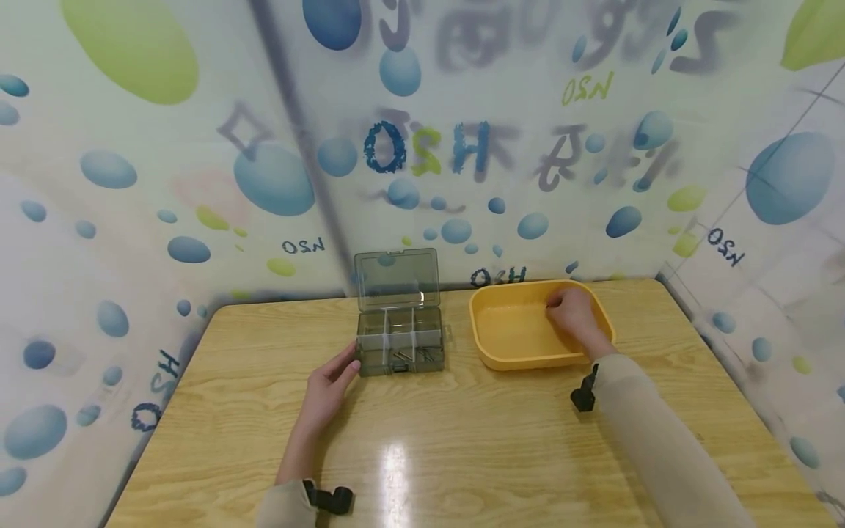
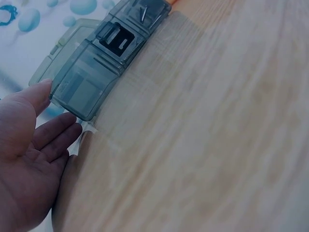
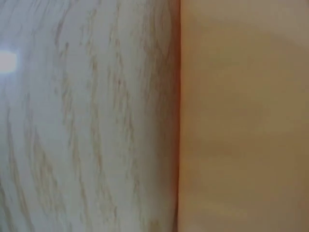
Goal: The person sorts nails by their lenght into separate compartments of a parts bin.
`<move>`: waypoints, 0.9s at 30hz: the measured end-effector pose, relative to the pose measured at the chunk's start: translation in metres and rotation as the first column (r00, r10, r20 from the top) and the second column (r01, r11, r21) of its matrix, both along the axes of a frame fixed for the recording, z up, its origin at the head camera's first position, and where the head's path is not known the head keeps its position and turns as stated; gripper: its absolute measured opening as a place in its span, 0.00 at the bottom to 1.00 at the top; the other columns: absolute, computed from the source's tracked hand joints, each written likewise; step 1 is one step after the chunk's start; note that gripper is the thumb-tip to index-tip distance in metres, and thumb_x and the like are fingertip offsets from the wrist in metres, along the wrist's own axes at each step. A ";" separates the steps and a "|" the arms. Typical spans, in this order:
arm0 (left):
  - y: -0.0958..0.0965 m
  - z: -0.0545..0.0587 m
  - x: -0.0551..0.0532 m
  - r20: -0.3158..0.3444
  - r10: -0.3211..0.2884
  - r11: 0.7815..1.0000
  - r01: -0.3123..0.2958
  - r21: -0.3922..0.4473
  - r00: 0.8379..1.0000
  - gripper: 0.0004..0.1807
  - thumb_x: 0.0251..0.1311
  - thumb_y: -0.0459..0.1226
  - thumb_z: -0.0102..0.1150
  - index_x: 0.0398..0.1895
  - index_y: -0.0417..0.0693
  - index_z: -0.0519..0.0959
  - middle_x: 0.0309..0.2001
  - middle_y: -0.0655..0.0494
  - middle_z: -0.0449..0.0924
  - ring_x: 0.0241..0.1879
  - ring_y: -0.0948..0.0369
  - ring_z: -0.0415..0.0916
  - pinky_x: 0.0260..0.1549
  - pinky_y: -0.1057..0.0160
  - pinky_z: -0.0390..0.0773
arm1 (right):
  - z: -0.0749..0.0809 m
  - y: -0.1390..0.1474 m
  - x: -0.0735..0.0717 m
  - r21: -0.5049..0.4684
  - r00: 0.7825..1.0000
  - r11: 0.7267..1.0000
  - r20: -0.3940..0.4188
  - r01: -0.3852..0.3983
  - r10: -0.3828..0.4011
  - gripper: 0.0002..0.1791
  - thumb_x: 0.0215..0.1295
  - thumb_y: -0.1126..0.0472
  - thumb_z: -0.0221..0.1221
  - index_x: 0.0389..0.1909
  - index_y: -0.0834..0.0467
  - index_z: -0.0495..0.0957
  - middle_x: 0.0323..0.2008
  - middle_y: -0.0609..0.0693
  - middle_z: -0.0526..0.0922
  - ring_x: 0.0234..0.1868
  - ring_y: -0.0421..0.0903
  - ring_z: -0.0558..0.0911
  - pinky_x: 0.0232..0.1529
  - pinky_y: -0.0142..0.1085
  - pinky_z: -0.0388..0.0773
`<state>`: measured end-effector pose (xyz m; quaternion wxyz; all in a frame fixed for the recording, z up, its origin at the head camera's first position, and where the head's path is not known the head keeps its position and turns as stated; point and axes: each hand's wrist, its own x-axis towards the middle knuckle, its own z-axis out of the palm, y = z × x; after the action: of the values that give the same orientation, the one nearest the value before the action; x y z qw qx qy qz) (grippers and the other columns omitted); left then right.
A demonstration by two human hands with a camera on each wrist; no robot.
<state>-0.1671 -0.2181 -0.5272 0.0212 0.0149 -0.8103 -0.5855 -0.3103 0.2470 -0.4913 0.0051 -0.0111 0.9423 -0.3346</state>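
Note:
A grey see-through compartment box (image 1: pixel 400 341) stands on the table with its lid (image 1: pixel 397 279) raised at the back. Slim metal pieces, like screws (image 1: pixel 422 355), lie in its front middle and right compartments. My left hand (image 1: pixel 328 385) rests at the box's left side, fingers fairly straight; the left wrist view has the thumb and fingertips right at its corner. Inside the yellow tray (image 1: pixel 515 362), toward the right, my right hand (image 1: pixel 573 314) reaches down with fingers bent together. Its fingertips are partly hidden, and I cannot tell whether they hold something.
The wooden table (image 1: pixel 462 440) extends toward me, in front of box and tray. A wall covering with blue and green drops (image 1: pixel 455 231) rises right behind them. The tray's side wall (image 3: pixel 241 121) fills half the right wrist view.

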 end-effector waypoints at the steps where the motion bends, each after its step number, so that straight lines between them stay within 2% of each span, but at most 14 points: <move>1: 0.000 -0.001 0.000 -0.005 -0.001 1.000 0.001 0.003 1.000 0.26 0.75 0.42 0.59 0.72 0.44 0.73 0.71 0.50 0.71 0.72 0.55 0.65 0.59 0.79 0.67 | -0.001 0.000 0.000 -0.006 1.000 1.000 0.004 0.001 -0.001 0.09 0.62 0.72 0.61 0.40 0.74 0.83 0.41 0.66 0.85 0.43 0.59 0.79 0.51 0.53 0.79; 3: 0.000 0.000 0.000 -0.014 -0.005 1.000 0.005 0.004 1.000 0.26 0.75 0.43 0.59 0.72 0.44 0.73 0.71 0.50 0.72 0.72 0.55 0.65 0.59 0.79 0.67 | -0.002 0.000 -0.001 -0.011 1.000 1.000 0.008 0.001 -0.001 0.09 0.62 0.72 0.61 0.40 0.74 0.84 0.41 0.66 0.85 0.43 0.60 0.79 0.51 0.53 0.79; 7: 0.006 0.018 0.005 0.018 -0.006 1.000 0.006 0.004 1.000 0.25 0.76 0.38 0.57 0.72 0.39 0.72 0.71 0.47 0.71 0.72 0.53 0.65 0.57 0.82 0.66 | -0.002 -0.001 -0.002 -0.008 1.000 1.000 0.004 -0.006 0.006 0.08 0.61 0.73 0.62 0.38 0.74 0.84 0.39 0.66 0.85 0.41 0.59 0.79 0.49 0.52 0.80; 9: 0.007 0.021 0.006 0.034 -0.004 1.000 0.004 0.008 0.999 0.25 0.76 0.37 0.57 0.72 0.38 0.71 0.71 0.46 0.70 0.72 0.53 0.64 0.56 0.83 0.65 | -0.001 -0.001 -0.002 -0.004 1.000 1.000 0.004 -0.012 0.012 0.07 0.61 0.73 0.62 0.37 0.74 0.85 0.38 0.65 0.85 0.40 0.59 0.80 0.47 0.51 0.81; 11: 0.006 0.018 0.005 0.033 -0.005 1.000 0.005 0.001 0.999 0.25 0.76 0.37 0.57 0.72 0.39 0.71 0.71 0.46 0.70 0.72 0.53 0.64 0.56 0.83 0.66 | -0.001 -0.001 -0.002 -0.006 1.000 1.000 0.013 -0.017 0.017 0.07 0.61 0.73 0.62 0.37 0.73 0.85 0.38 0.65 0.86 0.40 0.59 0.80 0.47 0.51 0.81; 14: 0.001 0.002 0.001 0.019 0.001 1.000 -0.001 0.000 1.000 0.25 0.76 0.39 0.57 0.72 0.42 0.72 0.71 0.49 0.71 0.72 0.55 0.65 0.57 0.82 0.66 | -0.001 -0.001 -0.001 -0.003 0.999 1.000 0.021 -0.030 0.030 0.06 0.61 0.74 0.63 0.36 0.73 0.85 0.38 0.65 0.86 0.40 0.59 0.81 0.45 0.51 0.82; 16: 0.000 -0.001 0.000 0.007 0.002 1.000 -0.002 -0.001 1.000 0.25 0.75 0.41 0.58 0.72 0.44 0.73 0.71 0.50 0.72 0.71 0.56 0.65 0.57 0.81 0.67 | -0.001 0.000 -0.001 -0.005 0.999 0.999 0.031 -0.035 0.035 0.05 0.61 0.74 0.63 0.36 0.73 0.85 0.37 0.64 0.86 0.40 0.59 0.81 0.44 0.50 0.82; 27: 0.001 0.002 0.001 0.010 0.001 1.000 -0.001 -0.003 1.000 0.25 0.75 0.42 0.58 0.72 0.45 0.73 0.71 0.51 0.72 0.72 0.56 0.65 0.59 0.81 0.65 | 0.004 -0.003 -0.001 0.043 0.994 0.997 0.100 -0.058 0.053 0.06 0.66 0.72 0.61 0.37 0.72 0.84 0.36 0.62 0.83 0.38 0.56 0.77 0.42 0.44 0.78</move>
<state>-0.1660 -0.2168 -0.5253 0.0173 0.0183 -0.8112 -0.5843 -0.3111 0.2437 -0.4871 0.0613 -0.0205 0.9476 -0.3127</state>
